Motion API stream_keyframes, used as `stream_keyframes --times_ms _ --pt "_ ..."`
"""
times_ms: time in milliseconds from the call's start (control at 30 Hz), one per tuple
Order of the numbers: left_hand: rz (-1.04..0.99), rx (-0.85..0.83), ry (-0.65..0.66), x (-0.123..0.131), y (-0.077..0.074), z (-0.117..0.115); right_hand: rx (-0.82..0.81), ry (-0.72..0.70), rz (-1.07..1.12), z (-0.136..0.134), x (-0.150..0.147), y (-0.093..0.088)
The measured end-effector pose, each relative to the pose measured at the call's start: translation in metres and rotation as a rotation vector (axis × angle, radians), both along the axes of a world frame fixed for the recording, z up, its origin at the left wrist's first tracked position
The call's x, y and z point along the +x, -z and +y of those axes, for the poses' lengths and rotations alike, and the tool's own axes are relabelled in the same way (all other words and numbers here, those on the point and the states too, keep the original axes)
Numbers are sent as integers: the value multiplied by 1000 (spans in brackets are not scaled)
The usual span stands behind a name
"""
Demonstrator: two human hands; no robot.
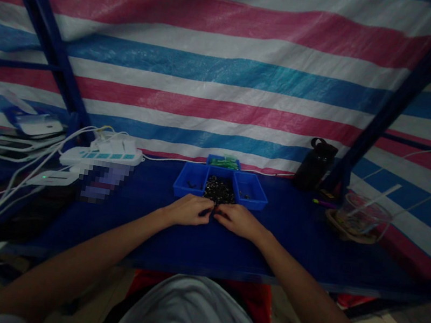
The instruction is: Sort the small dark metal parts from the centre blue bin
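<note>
My left hand (190,210) and my right hand (241,222) meet just in front of the blue bins, fingertips nearly touching. The fingers of both are curled into a pinch; whatever is between them is too small and dark to make out. Right beyond the fingertips, a heap of small dark and shiny metal-looking pieces (219,186) fills the middle bin. A left blue bin (182,193) holds a few dark bits, and a right blue bin (258,205) holds a few small pieces. The hands partly hide the middle bin's front.
Behind the bins stands a small bin with green items (226,162). At left are a white power strip (102,154), tangled white cables (10,189) and stacked phone-like devices (17,144). At right stand a black bottle (313,166) and a clear plastic cup (364,215) on the blue table (299,251).
</note>
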State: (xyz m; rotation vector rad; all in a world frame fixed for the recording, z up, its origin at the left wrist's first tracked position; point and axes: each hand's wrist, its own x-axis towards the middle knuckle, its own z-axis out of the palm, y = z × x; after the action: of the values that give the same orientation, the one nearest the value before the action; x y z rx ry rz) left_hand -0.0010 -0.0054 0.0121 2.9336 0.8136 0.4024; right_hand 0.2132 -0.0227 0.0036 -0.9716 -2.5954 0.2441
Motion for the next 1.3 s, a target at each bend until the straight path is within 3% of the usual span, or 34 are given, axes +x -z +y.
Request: stream_keyframes --times_ms 467,1300 --pt "-31 66 -14 -1 11 5 11 51 -40 -2 -1 -2" --pt "13 62 -57 -1 10 6 -18 83 -19 -1 1 -2"
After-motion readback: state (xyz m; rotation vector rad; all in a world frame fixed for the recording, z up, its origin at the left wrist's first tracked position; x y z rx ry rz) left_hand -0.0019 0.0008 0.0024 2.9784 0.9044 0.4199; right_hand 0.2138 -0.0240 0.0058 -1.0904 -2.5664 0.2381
